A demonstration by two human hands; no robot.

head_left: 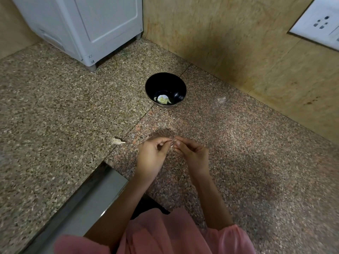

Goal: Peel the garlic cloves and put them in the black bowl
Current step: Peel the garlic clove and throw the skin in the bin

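The left hand (152,156) and right hand (192,153) meet fingertip to fingertip, each grip pinched on a small clove (173,142), likely to pull off its skin. At nine o'clock a garlic piece (118,141) lies on the table (55,125). At twelve o'clock the bowl (156,83) holds peeled cloves (162,99).

Open counter (201,123) fronts the black bowl (161,82), wall (229,52) behind.

Dim, soft shadows, wide-angle edge bending, slight blur.
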